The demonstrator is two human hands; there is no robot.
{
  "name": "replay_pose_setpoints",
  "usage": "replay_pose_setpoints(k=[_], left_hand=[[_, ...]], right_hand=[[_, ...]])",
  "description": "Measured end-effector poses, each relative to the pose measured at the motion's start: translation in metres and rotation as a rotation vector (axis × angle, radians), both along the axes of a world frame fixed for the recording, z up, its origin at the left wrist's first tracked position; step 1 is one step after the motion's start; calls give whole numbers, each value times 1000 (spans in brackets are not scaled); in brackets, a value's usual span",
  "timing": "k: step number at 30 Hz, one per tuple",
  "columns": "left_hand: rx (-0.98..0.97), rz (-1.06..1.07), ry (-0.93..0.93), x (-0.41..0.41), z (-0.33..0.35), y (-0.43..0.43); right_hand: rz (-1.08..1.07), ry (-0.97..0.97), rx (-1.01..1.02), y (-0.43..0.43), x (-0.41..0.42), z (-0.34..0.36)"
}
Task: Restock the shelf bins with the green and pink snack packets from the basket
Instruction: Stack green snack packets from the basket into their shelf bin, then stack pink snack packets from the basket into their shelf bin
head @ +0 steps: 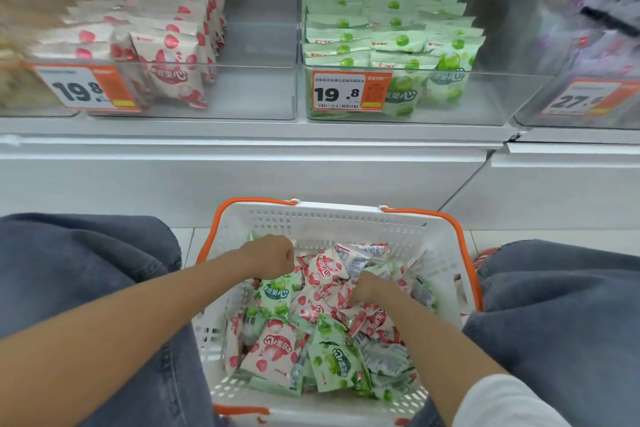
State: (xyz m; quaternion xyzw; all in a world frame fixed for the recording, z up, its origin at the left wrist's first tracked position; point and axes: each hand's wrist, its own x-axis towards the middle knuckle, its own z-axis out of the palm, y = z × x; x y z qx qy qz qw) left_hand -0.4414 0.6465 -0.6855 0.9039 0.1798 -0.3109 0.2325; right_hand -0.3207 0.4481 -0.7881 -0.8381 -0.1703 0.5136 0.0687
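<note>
Found green and pink packets [277, 291] heaped in basket [339, 218], near centre. Noted left grip [273, 255] curled at far left of them — hold not discernible; right grip [367, 288] dug among them, right side — likewise untellable.

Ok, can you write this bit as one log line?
phase: picking | left hand: curled, in basket | right hand: fingers among packets | bins: part full
</note>
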Motion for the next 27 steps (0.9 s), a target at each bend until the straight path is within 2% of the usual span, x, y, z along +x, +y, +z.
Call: replay_pose_setpoints(k=[3, 8, 10, 13, 15, 20, 23, 27], left_hand=[[-62, 77, -61, 2, 6, 0], [-155, 304, -276, 9, 52, 0], [-181, 457, -466, 11, 79, 5], [-89, 614, -847, 16, 116, 25], [-41, 674, -1019, 15, 143, 45], [120, 649, -1280, 1, 200, 102], [213, 641, -1355, -1, 220, 135], [236, 676, -1412, -9, 222, 180]], right_hand=[[-138, 46, 100, 9, 12, 39], [-354, 131, 623, 50, 23, 149], [-362, 147, 801, 72, 21, 190], [-330, 207, 1013, 108, 11, 248], [-285, 226, 1096, 133, 3, 281], [-59, 42, 1135, 187, -6, 349], [66, -135, 1135, 220, -2, 381], [98, -404, 1174, 267, 10, 393]])
